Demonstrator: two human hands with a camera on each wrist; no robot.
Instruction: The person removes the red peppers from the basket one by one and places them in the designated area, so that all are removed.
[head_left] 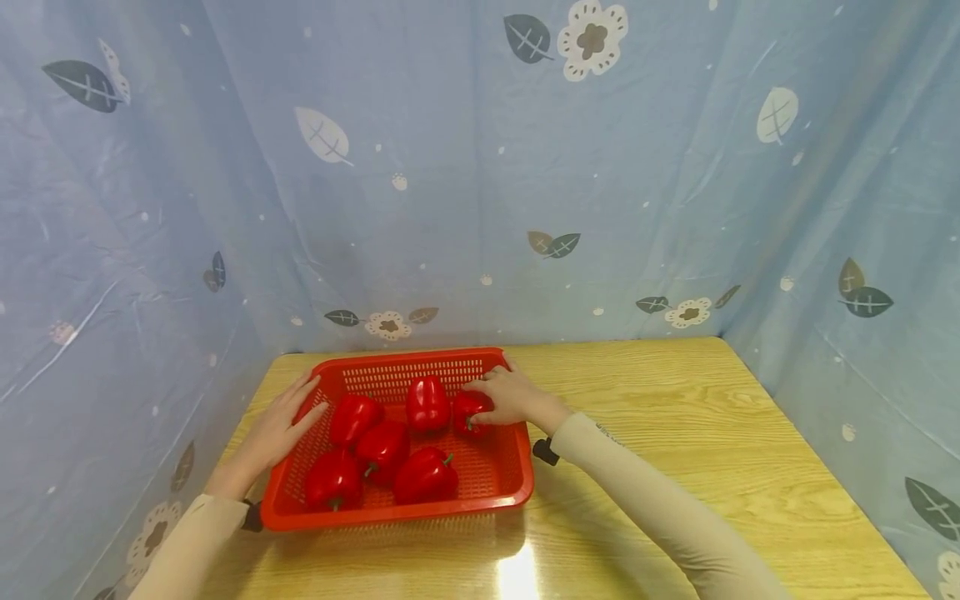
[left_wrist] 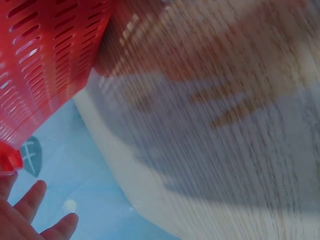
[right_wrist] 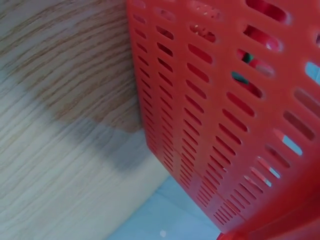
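Note:
A red plastic basket (head_left: 405, 513) with slotted walls holds several glossy red bell peppers, among them one at the back middle (head_left: 427, 404) and one at the front (head_left: 426, 477). My right hand (head_left: 513, 396) reaches over the basket's right rim, its thumb and fingers on either side of the rightmost bell pepper (head_left: 463, 408), gripping it. Its palm hides part of that pepper. At the left rim is my left hand (head_left: 281, 427), fingers spread and thumb extended over the inside of the basket. Those fingers (left_wrist: 31, 200) show loosely spread beside the basket wall in the left wrist view.
The basket stands on the left part of a light wood-grain table (head_left: 660, 433). A blue curtain (head_left: 450, 183) with leaves and flowers hangs behind the table and along both sides. A dark wrist device (head_left: 546, 452) is near the basket's right wall.

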